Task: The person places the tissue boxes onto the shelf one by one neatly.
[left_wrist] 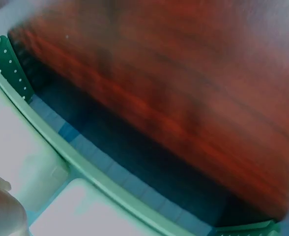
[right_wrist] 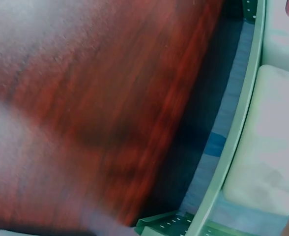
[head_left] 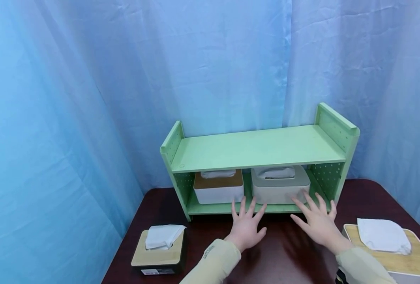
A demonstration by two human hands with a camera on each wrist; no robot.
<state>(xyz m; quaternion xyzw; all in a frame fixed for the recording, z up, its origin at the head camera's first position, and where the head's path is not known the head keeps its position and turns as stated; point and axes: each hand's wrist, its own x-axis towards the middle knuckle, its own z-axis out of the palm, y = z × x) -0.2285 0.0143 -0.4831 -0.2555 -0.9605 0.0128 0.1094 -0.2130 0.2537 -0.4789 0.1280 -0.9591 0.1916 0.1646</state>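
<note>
Beige tissue box [head_left: 280, 188] faces both spread, empty hands [head_left: 246, 225] in the head view; wrist views blur.

Little legible text. Left sleeve cuff [head_left: 208, 251] carries small dark lettering, too small to read. Black tissue box [head_left: 159, 256] on the surface has a white label on its front edge, print unreadable. Both wrist views are blurred, no markings visible there.
</note>
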